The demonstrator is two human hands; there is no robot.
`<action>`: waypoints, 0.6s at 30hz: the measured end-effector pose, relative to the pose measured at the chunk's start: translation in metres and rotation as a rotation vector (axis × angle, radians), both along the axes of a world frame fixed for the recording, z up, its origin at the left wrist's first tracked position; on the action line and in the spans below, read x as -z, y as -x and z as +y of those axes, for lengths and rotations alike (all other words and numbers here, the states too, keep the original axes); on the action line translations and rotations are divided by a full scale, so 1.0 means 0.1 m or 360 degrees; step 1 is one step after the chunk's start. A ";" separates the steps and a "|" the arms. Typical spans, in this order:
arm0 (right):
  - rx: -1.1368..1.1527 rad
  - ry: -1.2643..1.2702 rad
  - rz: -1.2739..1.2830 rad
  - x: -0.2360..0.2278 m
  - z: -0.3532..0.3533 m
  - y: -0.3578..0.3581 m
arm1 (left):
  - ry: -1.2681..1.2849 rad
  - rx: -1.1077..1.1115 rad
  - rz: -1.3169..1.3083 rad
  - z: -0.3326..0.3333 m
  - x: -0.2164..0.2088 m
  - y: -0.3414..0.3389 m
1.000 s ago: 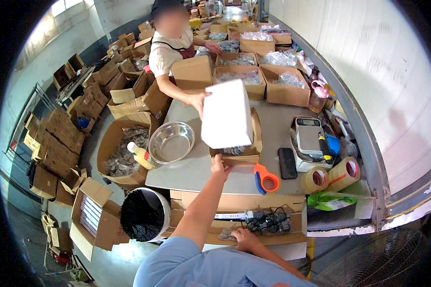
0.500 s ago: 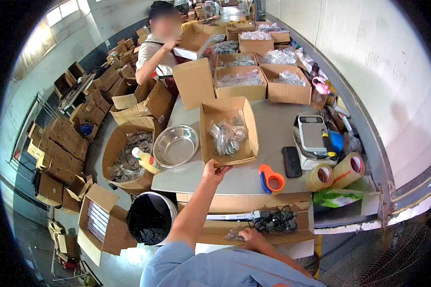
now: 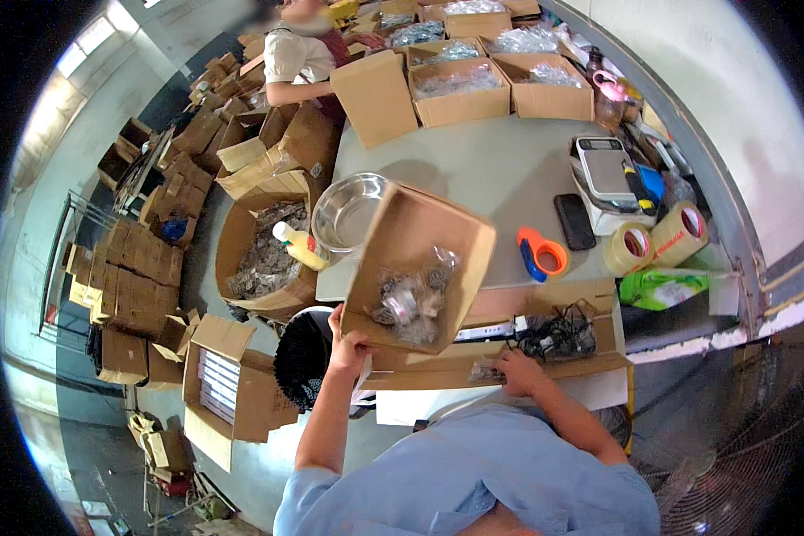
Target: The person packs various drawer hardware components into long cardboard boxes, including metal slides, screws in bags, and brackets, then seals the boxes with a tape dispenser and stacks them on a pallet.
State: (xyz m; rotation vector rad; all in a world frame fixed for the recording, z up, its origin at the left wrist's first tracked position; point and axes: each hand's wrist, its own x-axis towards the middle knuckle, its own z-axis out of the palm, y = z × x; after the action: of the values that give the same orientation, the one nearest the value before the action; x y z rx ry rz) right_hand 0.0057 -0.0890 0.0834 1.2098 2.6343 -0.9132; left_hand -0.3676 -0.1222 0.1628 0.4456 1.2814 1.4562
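Observation:
My left hand grips the near edge of an open cardboard box and holds it tilted toward me above the table's front edge. Inside it lie clear bags of small metal parts. My right hand rests lower, in a shallow cardboard tray under the table edge, on a small clear bag beside a tangle of black parts. A steel bowl sits just left of the tilted box.
On the grey table lie an orange tape dispenser, a black phone, a scale, tape rolls and several boxes of bagged parts. A person works at the far end. Cardboard boxes crowd the floor at left.
The box, first held up on end with its base toward me, has come down and toward me, now tilted open with my left hand on its near edge. My right hand stays in the tray.

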 end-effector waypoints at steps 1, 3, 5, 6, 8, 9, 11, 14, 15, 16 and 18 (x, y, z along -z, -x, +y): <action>-0.0002 -0.0046 0.0040 0.04 -0.03 -0.02 | -0.0057 0.0136 0.0218 -0.04 -0.09 -0.04; 0.0011 -0.0098 0.0034 0.06 -0.12 -0.02 | 0.0004 0.0199 0.0344 -0.13 -0.14 -0.10; 0.0012 -0.0157 0.0024 0.05 -0.17 -0.01 | -0.0153 0.0312 0.0598 -0.19 -0.08 -0.08; 0.0020 -0.0162 -0.0008 0.03 -0.20 0.00 | -0.0280 0.0334 0.0816 -0.23 0.01 -0.07; 0.0036 -0.0163 -0.0049 -0.01 -0.24 0.02 | -0.0472 0.0458 0.1307 -0.30 0.18 -0.05; 0.0025 -0.0158 -0.0104 -0.03 -0.21 0.03 | -0.0767 0.0529 0.1357 -0.29 0.23 -0.06; 0.0025 -0.0222 -0.0242 0.03 -0.24 0.03 | -0.0933 0.0657 0.1690 -0.38 0.30 -0.05; -0.0001 -0.0269 -0.0458 0.15 -0.26 0.04 | -0.0999 0.0882 0.2102 -0.55 0.27 -0.06; -0.0033 -0.0269 -0.0497 0.15 -0.26 0.07 | -0.1111 0.0834 0.2081 -0.61 0.39 -0.02; -0.0053 -0.0269 -0.0543 0.16 -0.26 0.09 | -0.1231 0.0794 0.2051 -0.59 0.46 -0.02; -0.0089 -0.0263 -0.0615 0.17 -0.27 0.10 | -0.1310 0.0763 0.1955 -0.60 0.51 0.00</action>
State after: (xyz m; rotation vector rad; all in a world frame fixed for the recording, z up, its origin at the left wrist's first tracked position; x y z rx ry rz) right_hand -0.0046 -0.1161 0.0662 1.1971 2.4488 -0.4063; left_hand -0.3674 -0.1822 0.1123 2.2761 1.2005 1.1943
